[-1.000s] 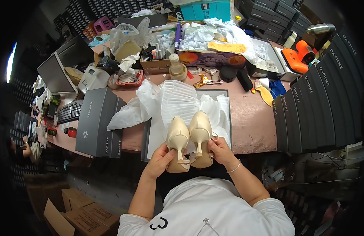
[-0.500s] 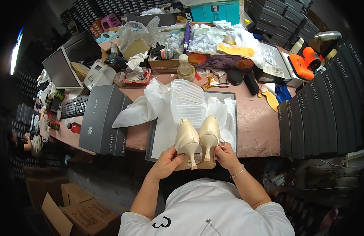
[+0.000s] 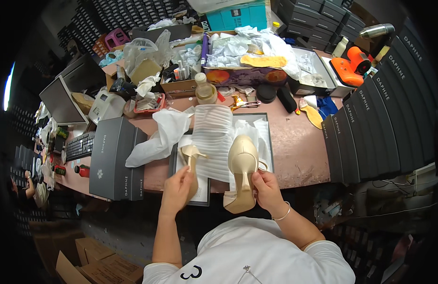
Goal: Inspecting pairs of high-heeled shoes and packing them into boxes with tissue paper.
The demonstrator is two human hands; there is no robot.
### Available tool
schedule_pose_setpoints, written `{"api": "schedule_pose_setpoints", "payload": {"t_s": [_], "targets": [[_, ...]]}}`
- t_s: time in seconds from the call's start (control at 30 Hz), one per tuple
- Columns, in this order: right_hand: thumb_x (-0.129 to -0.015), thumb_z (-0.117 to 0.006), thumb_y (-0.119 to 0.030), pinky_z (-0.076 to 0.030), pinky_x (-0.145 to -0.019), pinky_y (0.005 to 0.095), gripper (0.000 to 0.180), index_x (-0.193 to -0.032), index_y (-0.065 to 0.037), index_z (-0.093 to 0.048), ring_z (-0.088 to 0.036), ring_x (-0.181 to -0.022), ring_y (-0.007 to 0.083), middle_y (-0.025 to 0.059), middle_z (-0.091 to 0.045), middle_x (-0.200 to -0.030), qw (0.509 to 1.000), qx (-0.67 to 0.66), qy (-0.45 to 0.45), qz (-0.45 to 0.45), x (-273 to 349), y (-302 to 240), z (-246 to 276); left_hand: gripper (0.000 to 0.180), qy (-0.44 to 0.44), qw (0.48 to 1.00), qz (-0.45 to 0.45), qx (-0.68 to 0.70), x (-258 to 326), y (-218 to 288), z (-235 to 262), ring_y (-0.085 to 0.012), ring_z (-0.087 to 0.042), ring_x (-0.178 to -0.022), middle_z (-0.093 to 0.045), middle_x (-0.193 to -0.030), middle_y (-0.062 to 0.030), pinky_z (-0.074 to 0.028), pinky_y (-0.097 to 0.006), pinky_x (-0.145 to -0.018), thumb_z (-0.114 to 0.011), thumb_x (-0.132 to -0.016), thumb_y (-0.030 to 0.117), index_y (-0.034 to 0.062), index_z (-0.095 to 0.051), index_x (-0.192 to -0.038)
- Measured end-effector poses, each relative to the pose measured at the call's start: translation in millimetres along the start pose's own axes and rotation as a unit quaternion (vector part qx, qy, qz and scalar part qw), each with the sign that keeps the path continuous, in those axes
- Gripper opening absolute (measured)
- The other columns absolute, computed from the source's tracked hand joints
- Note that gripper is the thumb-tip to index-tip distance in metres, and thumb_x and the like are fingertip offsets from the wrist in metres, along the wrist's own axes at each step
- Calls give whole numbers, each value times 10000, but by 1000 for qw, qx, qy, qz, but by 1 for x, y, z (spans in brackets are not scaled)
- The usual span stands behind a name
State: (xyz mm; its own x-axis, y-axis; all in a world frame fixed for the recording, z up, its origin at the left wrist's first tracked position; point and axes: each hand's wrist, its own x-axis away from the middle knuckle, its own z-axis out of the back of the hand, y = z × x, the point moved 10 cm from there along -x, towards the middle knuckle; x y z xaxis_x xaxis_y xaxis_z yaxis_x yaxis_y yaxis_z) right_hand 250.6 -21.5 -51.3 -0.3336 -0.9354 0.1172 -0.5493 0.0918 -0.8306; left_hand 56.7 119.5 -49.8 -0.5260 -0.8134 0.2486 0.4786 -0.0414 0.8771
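Note:
Each of my hands holds one cream high-heeled shoe above the front of the bench. My left hand [image 3: 176, 190] is closed around the left shoe [image 3: 192, 154], which is turned on its side with the heel pointing right. My right hand [image 3: 267, 190] grips the right shoe [image 3: 243, 154] by its side; its back and heel face me and the sole slants down toward me. Beneath them lies an open grey shoebox [image 3: 270, 158], lined with white tissue and a ribbed white packing sheet [image 3: 212, 130]. A loose sheet of tissue paper [image 3: 164, 135] spills over the box's left side.
Closed grey shoeboxes [image 3: 115, 158] stand at left beside a keyboard [image 3: 80, 146] and a monitor [image 3: 62, 102]. A row of grey shoeboxes [image 3: 370, 128] lines the right side. Behind are a bottle [image 3: 205, 90], a yellow insole [image 3: 312, 114] and a carton heaped with crumpled paper [image 3: 245, 75].
The two shoes, side by side before, are now apart. The left one has moved left and turned sideways; the right one is tilted, showing more of its sole.

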Motion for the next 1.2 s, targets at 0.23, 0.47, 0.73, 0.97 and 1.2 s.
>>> {"api": "schedule_pose_setpoints", "payload": {"t_s": [0.23, 0.47, 0.73, 0.97, 1.2], "targets": [[-926, -572, -112, -409, -940, 315, 317, -1200, 43, -538, -505, -1125, 190, 115, -556, -1210, 929, 143, -235, 246, 29, -47, -126, 617, -200, 629, 16, 751, 66, 19, -77, -228, -503, -1176, -465, -1331, -115, -469, -384, -932, -513, -911, 498, 85, -396, -1353], [-958, -500, -419, -298, -1091, 384, 654, -1444, -41, -279, -385, -1317, 234, 120, -448, -1376, 969, -143, -177, -99, -3, -1, -54, 545, 160, 740, -62, 651, 17, -17, 36, -309, -608, -964, -591, -1073, -165, -488, -508, -893, -494, -858, 336, 97, -413, -1341], [-728, -801, -172, -361, -1028, 319, 647, -1304, -39, -539, -419, -1285, 238, 183, -322, -1468, 931, 238, -276, 11, 28, -46, -33, 606, -50, 825, -110, 553, -44, 84, -53, -288, -588, -1032, -564, -1149, -173, -487, -434, -919, -466, -938, 397, 91, -282, -1428], [-749, -671, -458, -561, -800, 389, 840, -1291, 134, -425, -645, -977, 303, 246, -611, -1064, 998, -39, 33, 41, 61, -79, 121, 264, -146, 869, -299, -366, -179, 96, -171, -345, -610, -990, -604, -1137, -225, -489, -397, -862, -560, -826, 145, -4, -644, -1028], [-797, -589, -526, -598, -706, 393, 796, -1298, 74, -436, -644, -957, 337, 214, -595, -1116, 979, -148, 99, 100, 78, -79, 146, 210, -170, 859, -221, -429, -217, 95, -187, -345, -654, -844, -676, -911, -208, -514, -438, -756, -510, -792, 67, 18, -700, -867]]}}
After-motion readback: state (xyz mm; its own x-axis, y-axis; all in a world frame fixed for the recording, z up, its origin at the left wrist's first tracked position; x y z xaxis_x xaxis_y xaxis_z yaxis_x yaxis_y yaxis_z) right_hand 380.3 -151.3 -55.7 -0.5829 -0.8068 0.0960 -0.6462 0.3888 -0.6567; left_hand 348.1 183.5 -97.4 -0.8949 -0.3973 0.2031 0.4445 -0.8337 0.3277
